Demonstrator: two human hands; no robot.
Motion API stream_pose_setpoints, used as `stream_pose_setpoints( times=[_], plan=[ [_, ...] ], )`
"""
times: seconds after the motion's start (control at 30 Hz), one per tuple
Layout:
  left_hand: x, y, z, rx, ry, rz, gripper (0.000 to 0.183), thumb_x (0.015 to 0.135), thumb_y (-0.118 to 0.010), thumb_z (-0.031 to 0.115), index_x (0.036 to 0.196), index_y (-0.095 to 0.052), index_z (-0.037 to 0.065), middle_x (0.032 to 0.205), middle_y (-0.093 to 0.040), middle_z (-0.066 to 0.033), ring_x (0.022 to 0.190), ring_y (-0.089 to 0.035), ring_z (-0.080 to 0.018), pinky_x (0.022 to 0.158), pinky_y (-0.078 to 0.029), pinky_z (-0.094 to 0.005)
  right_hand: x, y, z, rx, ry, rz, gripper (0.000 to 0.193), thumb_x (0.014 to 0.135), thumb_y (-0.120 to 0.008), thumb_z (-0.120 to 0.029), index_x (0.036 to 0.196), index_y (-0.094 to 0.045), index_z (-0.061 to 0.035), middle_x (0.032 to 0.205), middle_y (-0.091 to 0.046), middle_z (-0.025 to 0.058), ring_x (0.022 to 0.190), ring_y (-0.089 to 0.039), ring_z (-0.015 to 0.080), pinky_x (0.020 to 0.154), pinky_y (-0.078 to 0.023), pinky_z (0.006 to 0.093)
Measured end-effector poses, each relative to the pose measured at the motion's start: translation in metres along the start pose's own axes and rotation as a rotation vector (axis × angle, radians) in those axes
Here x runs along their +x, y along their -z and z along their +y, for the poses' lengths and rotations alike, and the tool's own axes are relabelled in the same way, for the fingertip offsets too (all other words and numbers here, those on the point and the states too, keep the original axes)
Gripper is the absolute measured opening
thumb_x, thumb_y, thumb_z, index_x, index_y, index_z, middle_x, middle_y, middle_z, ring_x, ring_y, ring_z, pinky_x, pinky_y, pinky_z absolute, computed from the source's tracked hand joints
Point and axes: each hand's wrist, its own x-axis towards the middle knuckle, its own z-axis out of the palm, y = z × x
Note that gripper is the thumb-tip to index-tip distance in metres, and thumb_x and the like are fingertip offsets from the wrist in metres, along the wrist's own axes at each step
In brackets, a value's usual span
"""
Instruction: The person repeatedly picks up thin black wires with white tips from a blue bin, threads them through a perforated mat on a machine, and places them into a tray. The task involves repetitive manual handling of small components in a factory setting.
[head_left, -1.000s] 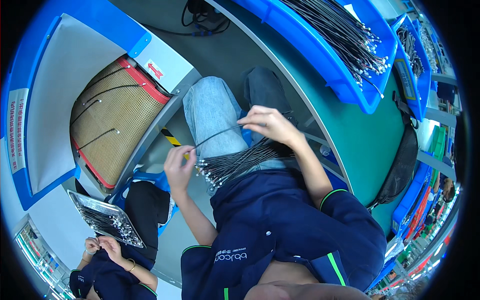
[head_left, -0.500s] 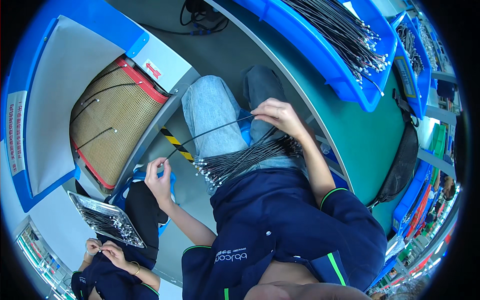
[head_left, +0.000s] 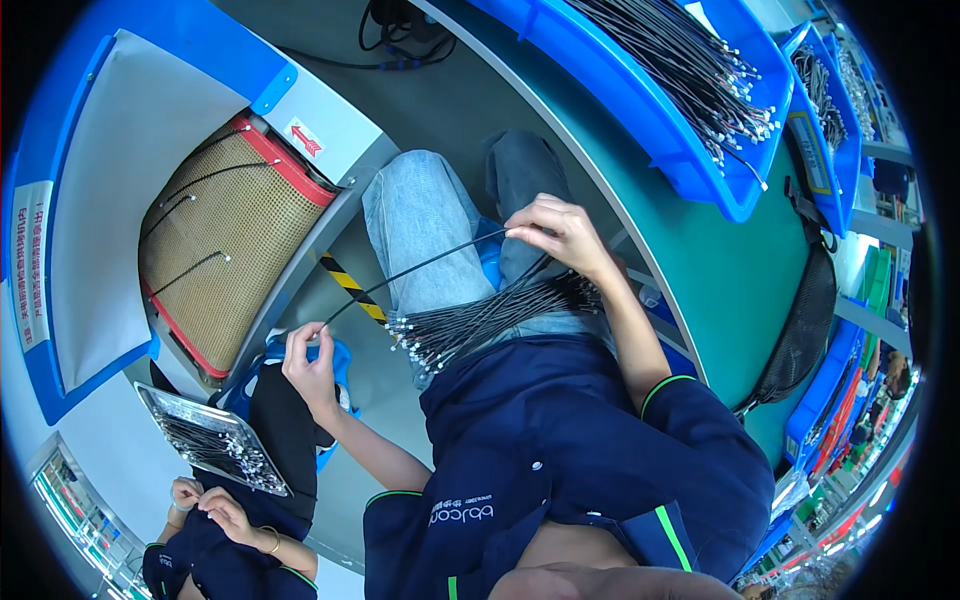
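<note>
A single thin black cable is stretched at a slant above my lap, nearly straight. My left hand pinches its lower left end between thumb and fingers, and the tip is hidden there. At the upper right end my right hand grips the cable with bent fingers. Just below it, a bundle of black cables lies across my thighs, its small white connectors clustered at the left. My right wrist is close to the far end of this bundle.
At left, a tan mesh conveyor belt with red edges carries several black cables out of a blue-and-white machine. Blue bins of cables stand on the green bench at right. A co-worker sits lower left with a metal tray of cables.
My left hand has shifted slightly left and down, still pinching the cable; my right hand hardly moved. Cables on the belt have crept up and left. The co-worker's hands have moved slightly.
</note>
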Motion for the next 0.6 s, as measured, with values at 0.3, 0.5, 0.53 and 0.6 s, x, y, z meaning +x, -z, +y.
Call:
stream_pose_setpoints(
  times=[0.3, 0.5, 0.53, 0.6],
  plan=[
    [0.0004, 0.0035, 0.003, 0.008, -0.021, -0.023, 0.015, 0.074, -0.069, -0.006, 0.085, -0.062, -0.001, 0.081, -0.065, -0.0088, 0.072, -0.061, -0.0192, 0.068, -0.049, -0.0287, -0.0041, -0.0014, 0.003, -0.057, 0.176, 0.081, 0.017, 0.069, -0.077, -0.002, 0.085, -0.071, -0.0042, 0.078, -0.066, 0.0056, 0.07, -0.061, 0.0174, 0.062, -0.047, 0.0284],
    [0.0018, 0.0018, 0.005, -0.013, -0.042, -0.022, 0.016, 0.073, -0.069, -0.007, 0.086, -0.062, -0.001, 0.08, -0.064, -0.0089, 0.072, -0.061, -0.0192, 0.068, -0.049, -0.0286, -0.0037, -0.001, 0.0051, -0.087, 0.204, 0.122, 0.02, 0.068, -0.078, -0.004, 0.086, -0.071, -0.0045, 0.079, -0.066, 0.0064, 0.07, -0.062, 0.0178, 0.061, -0.047, 0.0288],
    [0.0007, 0.0035, 0.0054, -0.008, -0.048, -0.017, 0.016, 0.073, -0.069, -0.007, 0.086, -0.062, -0.001, 0.08, -0.064, -0.0089, 0.072, -0.061, -0.0191, 0.068, -0.049, -0.0286, -0.0027, -0.0021, 0.0054, -0.087, 0.211, 0.11, 0.02, 0.068, -0.078, -0.005, 0.087, -0.071, -0.0044, 0.079, -0.066, 0.0065, 0.07, -0.062, 0.0179, 0.061, -0.047, 0.0288],
    [-0.0018, 0.0071, 0.0061, 0.004, -0.059, -0.006, 0.016, 0.073, -0.069, -0.007, 0.086, -0.062, -0.001, 0.08, -0.064, -0.0089, 0.072, -0.061, -0.0191, 0.068, -0.049, -0.0286, -0.0021, -0.0052, 0.0042, -0.083, 0.197, 0.108, 0.018, 0.069, -0.077, -0.007, 0.087, -0.071, -0.0055, 0.078, -0.064, 0.0053, 0.07, -0.061, 0.018, 0.062, -0.048, 0.0298]
  ],
)
